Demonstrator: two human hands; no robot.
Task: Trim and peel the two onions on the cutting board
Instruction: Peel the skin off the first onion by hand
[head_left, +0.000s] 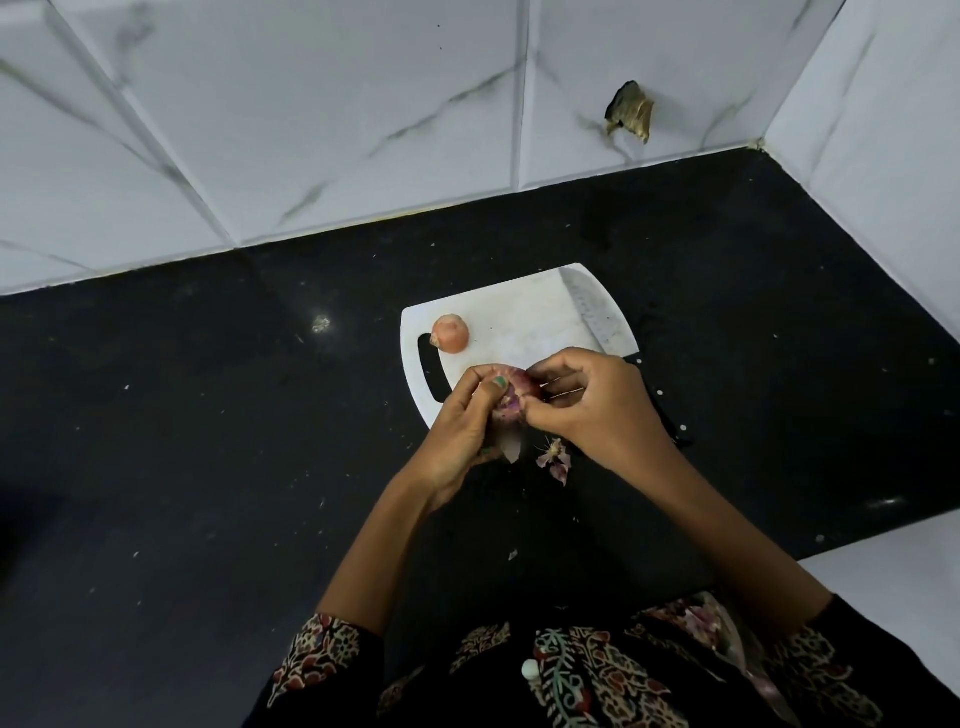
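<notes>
- A purple onion (511, 400) is held just above the near edge of the cutting board (498, 317), likely so the peel drops clear.
- The left hand (457, 431) curls round it from the left; the right hand (587, 405) pinches its skin from the right.
- A second onion (450, 334), unpeeled, sits on the board beside the handle slot.
- The knife (592, 312) lies idle along the board's right edge.
- Peel scraps (555, 460) litter the dark surface (208, 467).
</notes>
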